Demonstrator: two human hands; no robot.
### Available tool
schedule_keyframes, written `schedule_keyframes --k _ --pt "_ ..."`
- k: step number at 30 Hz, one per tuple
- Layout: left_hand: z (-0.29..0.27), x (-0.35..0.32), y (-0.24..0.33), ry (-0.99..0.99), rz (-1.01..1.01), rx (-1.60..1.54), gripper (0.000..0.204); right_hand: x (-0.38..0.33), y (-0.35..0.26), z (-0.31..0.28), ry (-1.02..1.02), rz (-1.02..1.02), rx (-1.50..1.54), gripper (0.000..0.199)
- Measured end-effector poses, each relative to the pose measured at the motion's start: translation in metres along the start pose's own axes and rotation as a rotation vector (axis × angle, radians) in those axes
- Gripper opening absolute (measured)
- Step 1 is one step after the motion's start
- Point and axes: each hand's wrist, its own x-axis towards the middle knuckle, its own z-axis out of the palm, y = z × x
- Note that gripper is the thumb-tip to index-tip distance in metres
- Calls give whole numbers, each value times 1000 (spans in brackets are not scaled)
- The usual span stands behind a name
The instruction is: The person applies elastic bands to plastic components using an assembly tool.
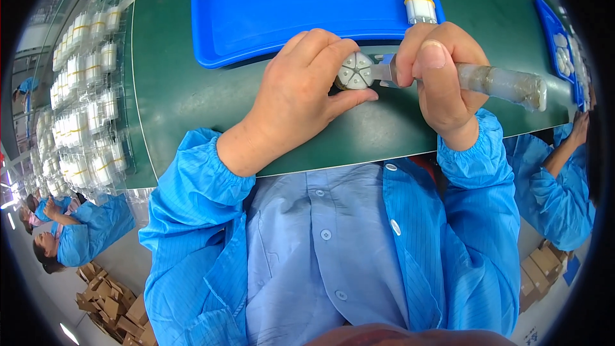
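My left hand (298,83) is closed around a round bundle of white wedge-shaped plastic pieces (356,71), its end turned up to show a star of dark gaps. In my right hand (443,74) is a hand tool with a tape-wrapped handle (503,83), pale and stained brown. The tool's flat grey tip (383,72) reaches left to the edge of the bundle's end; whether it touches I cannot tell. My right fingers hide the middle of the tool. Both hands are above the green work surface (186,109), near its front edge.
A large blue tray (301,6) lies just beyond my hands. At its right edge stands a white bundle with a yellow band (419,3). Clear trays of similar bundles (86,102) are stacked at left. Co-workers in blue sit at both sides, and cardboard boxes (115,301) lie on the floor.
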Motion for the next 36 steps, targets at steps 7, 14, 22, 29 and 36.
schedule_keyframes --k 7,14,22,29,36 --pt "5 0 1 43 -8 55 53 -1 3 3 18 -35 -124 27" --pt "4 1 4 50 -27 45 52 0 5 7 72 40 -44 29" --pt "3 -1 4 35 -19 26 56 -1 4 13 -8 -24 -241 30" --pt "1 3 16 10 -58 -98 51 3 1 -1 106 14 49 29" --pt "2 3 9 -1 -56 -112 49 3 7 4 71 5 -125 32"
